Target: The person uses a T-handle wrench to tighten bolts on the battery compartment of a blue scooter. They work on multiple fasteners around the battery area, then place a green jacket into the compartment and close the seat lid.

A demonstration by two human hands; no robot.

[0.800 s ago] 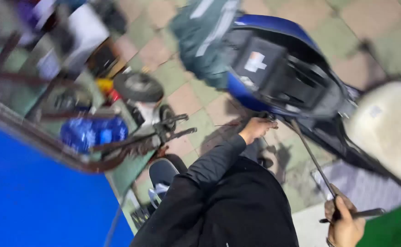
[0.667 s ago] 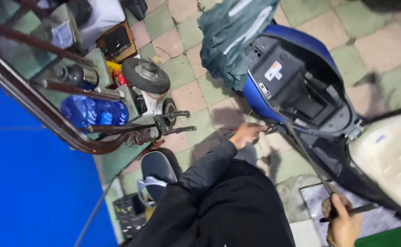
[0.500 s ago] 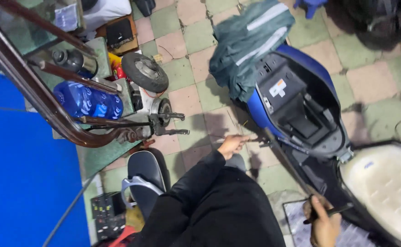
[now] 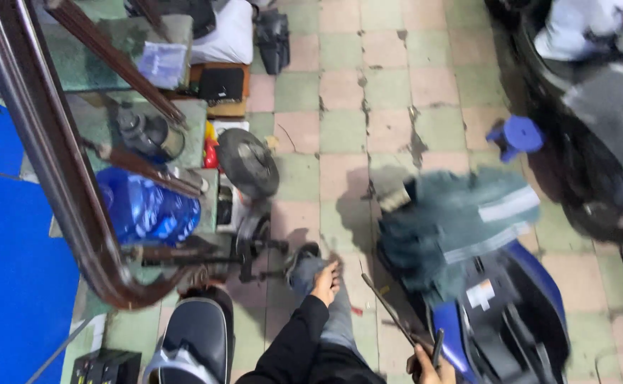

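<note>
scooter (image 4: 532, 313) blue | jacket (image 4: 461, 224) green, grey-striped | floor tiles (image 4: 390, 71) pink-green checker | jug (image 4: 148, 206) blue

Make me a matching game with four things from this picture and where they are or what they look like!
Things:
1. left hand
2. right hand
3. small stool
4. grey-green jacket

Descriptions:
A. draped over the blue scooter
B. gripping a thin dark tool
C. blue, standing on the tiled floor
D. resting on the person's knee

Pairs: 1-D, 2-B, 3-C, 4-A
</note>
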